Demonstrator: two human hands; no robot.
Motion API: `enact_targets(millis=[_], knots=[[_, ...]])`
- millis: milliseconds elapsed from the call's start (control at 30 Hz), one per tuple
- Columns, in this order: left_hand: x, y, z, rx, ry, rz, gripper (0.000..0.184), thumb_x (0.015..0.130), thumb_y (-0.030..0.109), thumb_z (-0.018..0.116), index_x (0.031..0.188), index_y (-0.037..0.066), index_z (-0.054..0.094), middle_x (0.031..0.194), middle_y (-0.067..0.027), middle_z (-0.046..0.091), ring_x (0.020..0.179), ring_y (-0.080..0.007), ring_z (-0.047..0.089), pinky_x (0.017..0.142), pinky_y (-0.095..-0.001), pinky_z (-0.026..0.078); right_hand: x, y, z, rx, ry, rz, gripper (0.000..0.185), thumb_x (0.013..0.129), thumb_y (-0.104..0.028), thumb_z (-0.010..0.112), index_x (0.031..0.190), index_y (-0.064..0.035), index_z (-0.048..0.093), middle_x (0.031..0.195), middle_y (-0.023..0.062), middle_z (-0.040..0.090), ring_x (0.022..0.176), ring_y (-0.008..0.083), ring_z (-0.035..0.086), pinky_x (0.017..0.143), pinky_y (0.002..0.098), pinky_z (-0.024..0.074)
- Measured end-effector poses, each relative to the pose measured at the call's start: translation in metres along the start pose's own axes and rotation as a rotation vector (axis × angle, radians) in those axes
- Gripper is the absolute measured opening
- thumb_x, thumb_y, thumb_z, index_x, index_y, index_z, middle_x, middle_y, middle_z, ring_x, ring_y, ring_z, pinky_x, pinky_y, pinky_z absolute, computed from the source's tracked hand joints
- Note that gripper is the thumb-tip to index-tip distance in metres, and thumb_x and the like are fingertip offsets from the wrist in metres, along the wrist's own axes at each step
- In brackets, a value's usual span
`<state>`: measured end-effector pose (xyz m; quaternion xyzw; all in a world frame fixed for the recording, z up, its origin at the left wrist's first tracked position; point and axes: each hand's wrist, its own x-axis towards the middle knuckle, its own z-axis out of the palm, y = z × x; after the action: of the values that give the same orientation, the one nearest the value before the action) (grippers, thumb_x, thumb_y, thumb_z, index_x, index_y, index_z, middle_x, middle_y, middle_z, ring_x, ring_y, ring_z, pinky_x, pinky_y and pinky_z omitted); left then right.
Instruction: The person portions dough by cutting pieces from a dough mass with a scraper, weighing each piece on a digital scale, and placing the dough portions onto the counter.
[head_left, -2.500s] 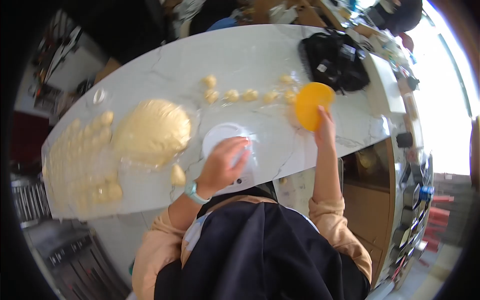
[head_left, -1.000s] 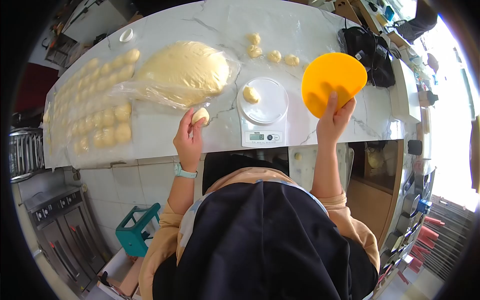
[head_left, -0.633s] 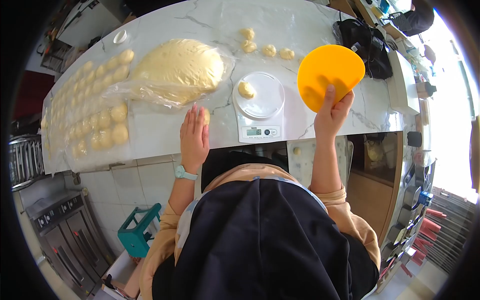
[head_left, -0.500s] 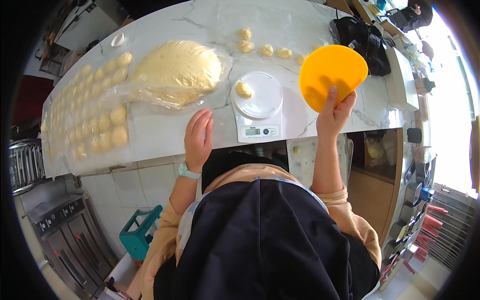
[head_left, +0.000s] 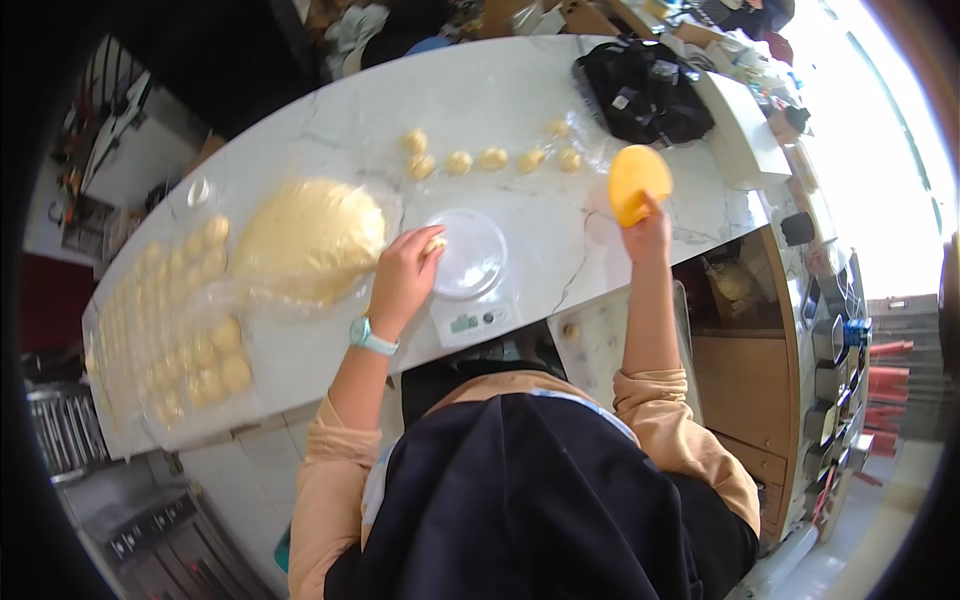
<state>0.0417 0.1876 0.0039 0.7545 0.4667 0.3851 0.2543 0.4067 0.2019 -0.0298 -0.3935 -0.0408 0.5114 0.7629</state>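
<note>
Weighing looks to be the step in hand: the person's left hand (head_left: pixel 405 272) pinches a small dough piece (head_left: pixel 436 244) at the left edge of the scale's round platform (head_left: pixel 474 262) — the right hand (head_left: pixel 649 240) grips a yellow scraper (head_left: pixel 637 183) — and the next move likely calls for light fingers.

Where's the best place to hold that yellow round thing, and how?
Probably by the near edge of the yellow disc, coming from the near side, as the right hand does. It looks flat and thin, so pinching it between thumb and fingers should work, leaving the far edge free.
</note>
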Motion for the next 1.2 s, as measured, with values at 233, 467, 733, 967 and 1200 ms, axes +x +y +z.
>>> enact_targets(millis=[233, 467, 733, 967, 1200], knots=[[0.053, 0.015, 0.032, -0.313, -0.278, -0.195, 0.018, 0.087, 0.012, 0.063, 0.1, 0.0, 0.067, 0.076, -0.0097, 0.066, 0.07, -0.0109, 0.061, 0.066, -0.0238, 0.048, 0.094, 0.036, 0.012, -0.107, 0.006, 0.072, 0.033, 0.088, -0.013, 0.058, 0.116, 0.0038, 0.052, 0.111, 0.0138, 0.061, 0.102, 0.0253, 0.06, 0.09, 0.0359, 0.0477], [0.116, 0.024, 0.11, -0.418, -0.734, -0.09, 0.023, 0.091, 0.017, 0.061, 0.105, 0.001, 0.067, 0.092, -0.0038, 0.068, 0.083, -0.0087, 0.06, 0.072, -0.025, 0.049, 0.107, 0.011, 0.1, -0.091, -0.295, -0.002, 0.023, 0.086, -0.006, 0.062, 0.104, 0.0085, 0.058, 0.1, 0.0138, 0.063, 0.089, 0.0219, 0.063, 0.08, 0.0322, 0.0497], [0.221, -0.044, 0.16, 0.079, -0.085, 0.054, 0.024, 0.085, 0.024, 0.06, 0.096, 0.005, 0.068, 0.087, -0.0175, 0.067, 0.08, -0.0338, 0.064, 0.073, -0.0406, 0.05, 0.077, -0.031, 0.151, -0.065, -0.33, 0.078, 0.023, 0.089, -0.008, 0.058, 0.106, 0.0078, 0.056, 0.099, 0.0116, 0.063, 0.093, 0.0183, 0.062, 0.082, 0.0279, 0.0496], [0.216, -0.056, 0.17, 0.147, -0.353, 0.016, 0.023, 0.088, 0.019, 0.051, 0.099, 0.004, 0.064, 0.102, -0.02, 0.064, 0.093, -0.0361, 0.061, 0.083, -0.042, 0.048, 0.078, -0.016, 0.099, -0.099, -0.266, 0.11, 0.026, 0.091, -0.009, 0.057, 0.11, 0.0081, 0.054, 0.106, 0.0132, 0.062, 0.098, 0.0192, 0.061, 0.087, 0.0278, 0.0481], [0.213, -0.047, 0.161, -0.124, -0.596, 0.09, 0.062, 0.081, 0.022, 0.062, 0.135, 0.001, 0.04, 0.136, -0.0243, 0.042, 0.129, -0.0341, 0.038, 0.109, -0.037, 0.03, 0.085, 0.018, 0.03, -0.218, -0.098, 0.057, 0.034, 0.091, -0.013, 0.057, 0.116, 0.0087, 0.052, 0.111, 0.0144, 0.061, 0.102, 0.0222, 0.061, 0.088, 0.0312, 0.0489]])
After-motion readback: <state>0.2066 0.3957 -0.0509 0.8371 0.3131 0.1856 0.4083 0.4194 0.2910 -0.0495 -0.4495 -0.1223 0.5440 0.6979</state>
